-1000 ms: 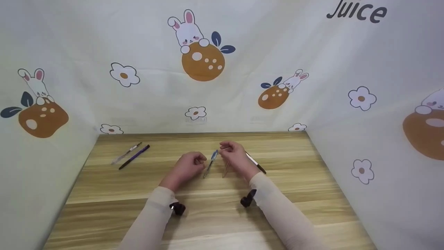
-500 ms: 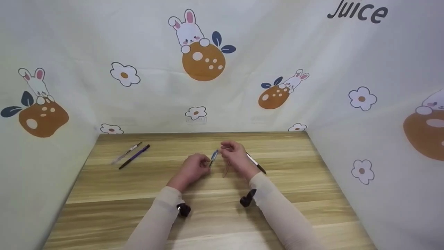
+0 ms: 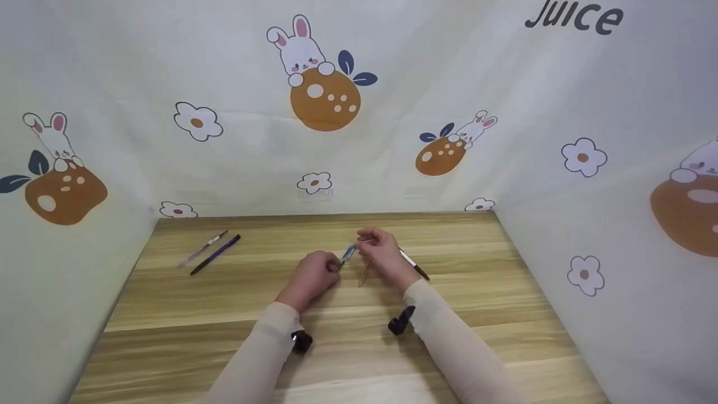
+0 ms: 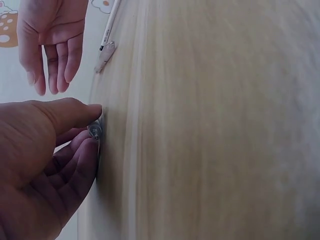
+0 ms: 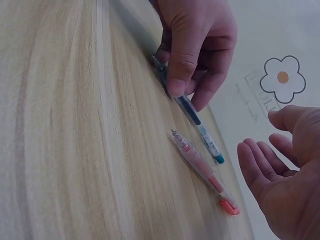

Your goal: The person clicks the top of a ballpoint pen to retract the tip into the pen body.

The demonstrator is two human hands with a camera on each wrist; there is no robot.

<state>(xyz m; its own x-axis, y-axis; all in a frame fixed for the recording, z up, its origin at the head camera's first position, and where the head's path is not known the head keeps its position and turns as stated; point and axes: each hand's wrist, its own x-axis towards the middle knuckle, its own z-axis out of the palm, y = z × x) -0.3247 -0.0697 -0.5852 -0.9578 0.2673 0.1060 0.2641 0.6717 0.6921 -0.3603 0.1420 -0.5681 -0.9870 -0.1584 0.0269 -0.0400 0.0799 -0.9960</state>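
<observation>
My left hand pinches a clear pen with blue-green ends between thumb and fingers, low over the wooden table. In the left wrist view the end of that pen shows between the thumb and fingertips. My right hand holds nothing. Its fingers are loosely bent, above and beside a clear pen with a coral-pink refill and end that lies on the table. A white pen with a black grip lies just right of the right hand, partly hidden by it in the head view.
At the back left of the table lie a purple pen with black ends and a clear pen, side by side. A pale cloth with printed rabbits hangs along the back and sides of the table.
My left hand has moved right and slightly forward to the blue-green pen and taken hold of it; the pen has tilted a little. The right hand has stayed nearly still.
</observation>
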